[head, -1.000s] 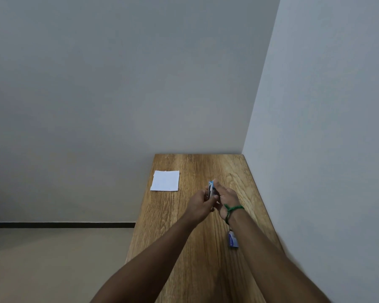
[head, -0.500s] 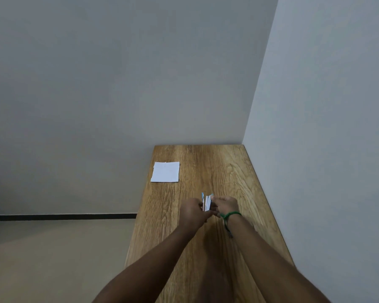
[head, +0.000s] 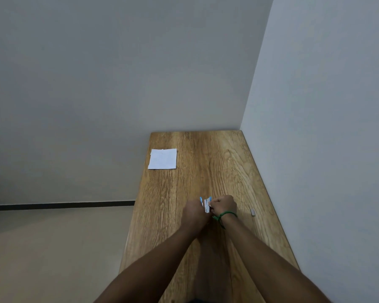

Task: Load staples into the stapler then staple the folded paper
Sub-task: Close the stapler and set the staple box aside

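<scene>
We judge the loading step is in hand: our left hand (head: 194, 212) and right hand (head: 223, 205) both have fingers curled round the small blue-and-white stapler (head: 206, 204), hinged open near the middle of the tabletop (head: 206, 167). Next, the right hand likely must let go, fetch the grey staple strip (head: 253, 212) lying at three o'clock from it, and seat it in the channel. We count one stapler, one strip and one folded paper (head: 162, 159), well apart at eleven o'clock

Left grip (head: 194, 212) and right grip (head: 224, 206) hold the stapler (head: 206, 205) above the table (head: 228, 162), folded paper (head: 163, 159) well apart.
</scene>
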